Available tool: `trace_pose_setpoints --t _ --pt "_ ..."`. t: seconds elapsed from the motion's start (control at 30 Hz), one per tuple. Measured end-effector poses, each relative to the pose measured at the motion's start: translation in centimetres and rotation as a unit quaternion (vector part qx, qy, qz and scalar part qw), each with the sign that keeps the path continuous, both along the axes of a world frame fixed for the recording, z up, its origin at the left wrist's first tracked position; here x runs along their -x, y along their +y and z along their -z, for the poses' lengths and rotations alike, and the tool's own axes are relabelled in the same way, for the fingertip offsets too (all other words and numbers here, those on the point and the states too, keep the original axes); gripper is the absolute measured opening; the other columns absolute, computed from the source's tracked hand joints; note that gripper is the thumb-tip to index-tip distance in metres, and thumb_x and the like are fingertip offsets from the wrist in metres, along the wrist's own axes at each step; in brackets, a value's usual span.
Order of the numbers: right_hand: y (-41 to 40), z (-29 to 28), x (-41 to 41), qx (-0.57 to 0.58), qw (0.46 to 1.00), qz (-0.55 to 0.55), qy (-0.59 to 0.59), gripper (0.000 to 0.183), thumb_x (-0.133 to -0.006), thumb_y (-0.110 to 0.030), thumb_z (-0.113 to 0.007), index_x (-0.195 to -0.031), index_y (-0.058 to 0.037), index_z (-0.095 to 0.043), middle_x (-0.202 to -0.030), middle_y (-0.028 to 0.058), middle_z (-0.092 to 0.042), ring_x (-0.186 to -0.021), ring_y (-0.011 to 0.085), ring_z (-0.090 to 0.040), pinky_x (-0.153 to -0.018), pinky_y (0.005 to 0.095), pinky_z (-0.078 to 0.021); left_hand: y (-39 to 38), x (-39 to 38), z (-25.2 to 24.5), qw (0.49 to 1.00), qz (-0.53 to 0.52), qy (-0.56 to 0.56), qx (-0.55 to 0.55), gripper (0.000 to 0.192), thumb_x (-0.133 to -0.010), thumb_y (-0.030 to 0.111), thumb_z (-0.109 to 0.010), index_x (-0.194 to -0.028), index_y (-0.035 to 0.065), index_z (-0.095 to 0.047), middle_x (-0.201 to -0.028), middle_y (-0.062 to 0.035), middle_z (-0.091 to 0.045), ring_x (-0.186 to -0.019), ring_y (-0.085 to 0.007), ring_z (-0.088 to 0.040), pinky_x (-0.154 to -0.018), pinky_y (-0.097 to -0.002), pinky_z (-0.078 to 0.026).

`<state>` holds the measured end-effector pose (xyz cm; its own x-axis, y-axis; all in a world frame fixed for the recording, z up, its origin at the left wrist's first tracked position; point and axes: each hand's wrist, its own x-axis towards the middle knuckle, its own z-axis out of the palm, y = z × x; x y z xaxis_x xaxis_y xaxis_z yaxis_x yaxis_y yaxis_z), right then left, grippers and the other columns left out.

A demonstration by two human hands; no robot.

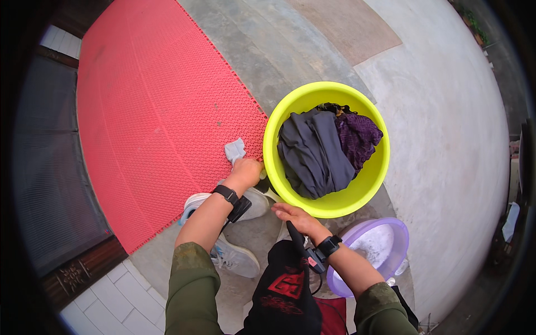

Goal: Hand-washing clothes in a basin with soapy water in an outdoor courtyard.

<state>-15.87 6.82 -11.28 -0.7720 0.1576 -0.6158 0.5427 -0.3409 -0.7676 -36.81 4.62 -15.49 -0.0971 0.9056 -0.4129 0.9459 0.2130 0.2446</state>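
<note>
My left hand [247,171] is low beside the left rim of a yellow-green plastic basin [270,167], its fingers curled and mostly hidden. A light grey sock or small cloth [235,150] shows just beyond that hand, over the red mat; whether the fingers grip it is unclear. Something small and pale [263,172] peeks out by the fingertips. My right hand [299,218] is held just below the basin's near rim, fingers extended, with no object visible in it. Inside the basin are a dark grey garment [314,155] and a purple patterned cloth [358,140].
A lilac basin [402,243] of sudsy water [374,240] stands right of my right forearm. Pale sneakers [236,257] sit on the concrete under my left arm, with another light shoe [255,204] nearby. A red plastic lattice mat [159,117] covers the left floor.
</note>
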Motion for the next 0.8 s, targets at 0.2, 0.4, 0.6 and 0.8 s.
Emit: trace_pose_setpoints --t 0.2,0.4,0.6,0.8 --pt "0.7 -1.3 -0.6 0.074 0.997 0.038 -0.006 0.043 -0.082 -0.028 -0.044 -0.111 0.0032 -0.041 -0.104 0.0080 -0.052 -0.098 0.0152 -0.045 -0.084 0.0246 -0.0329 -3.9 2.2 -5.8 0.965 -0.172 -0.196 -0.028 0.024 -0.060 0.013 -0.056 -0.083 0.0082 -0.057 -0.073 -0.0159 -0.057 -0.072 -0.0281 -0.055 -0.063 -0.0360 -0.043" --pt "2.0 -4.1 -0.9 0.144 0.963 0.214 0.077 0.059 -0.076 -0.020 -0.057 -0.123 -0.0035 -0.026 -0.119 0.0082 -0.037 -0.101 0.0171 -0.043 -0.082 0.0265 -0.0361 -7.7 2.4 -13.5 0.816 -0.319 -0.468 -0.116 0.031 -0.055 0.001 -0.055 -0.086 0.0033 -0.056 -0.076 -0.0028 -0.057 -0.069 -0.0118 -0.053 -0.063 -0.0249 -0.042" --pt "3.4 -8.3 -1.6 0.039 0.953 0.214 0.209 0.067 -0.071 -0.018 -0.061 -0.124 -0.0046 -0.023 -0.122 0.0076 -0.031 -0.109 0.0162 -0.034 -0.087 0.0292 -0.0323 -2.7 -2.8 -17.4 0.700 -0.180 -0.689 -0.050 0.031 -0.049 0.003 -0.058 -0.080 0.0037 -0.055 -0.078 -0.0009 -0.054 -0.073 -0.0091 -0.050 -0.068 -0.0214 -0.038" --pt "2.1 -12.3 -11.6 0.082 0.875 0.447 0.167 0.031 -0.079 -0.013 -0.048 -0.106 0.0016 -0.045 -0.095 0.0026 -0.052 -0.085 0.0097 -0.047 -0.077 0.0238 -0.0374 3.9 -10.8 -17.7 0.638 -0.117 -0.761 0.015 0.029 -0.067 0.000 -0.056 -0.095 0.0038 -0.049 -0.090 -0.0011 -0.051 -0.082 -0.0076 -0.047 -0.074 -0.0217 -0.037"
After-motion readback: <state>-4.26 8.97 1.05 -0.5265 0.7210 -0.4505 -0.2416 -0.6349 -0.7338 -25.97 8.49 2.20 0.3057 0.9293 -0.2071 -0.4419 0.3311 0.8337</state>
